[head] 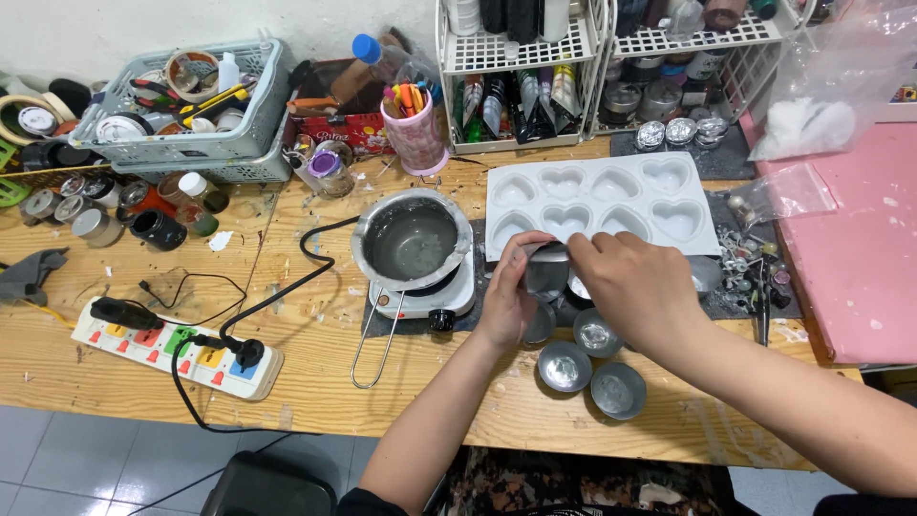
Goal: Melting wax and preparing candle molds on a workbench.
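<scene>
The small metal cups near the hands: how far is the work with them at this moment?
Done: three round metal cups lie separated on the wooden table. In hand: the left hand and right hand together hold another metal cup, in front of the white heart mould. Left: the mould's heart hollows look empty, and the pot on the small hotplate shows only a grey residue.

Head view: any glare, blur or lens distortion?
Head view: even, soft light with faint shadows; mild glare on the round metal melting pot and small silver tins; left hand and right hand sharp, no motion blur; wide-angle bowing shows along the wooden table edge.
</scene>
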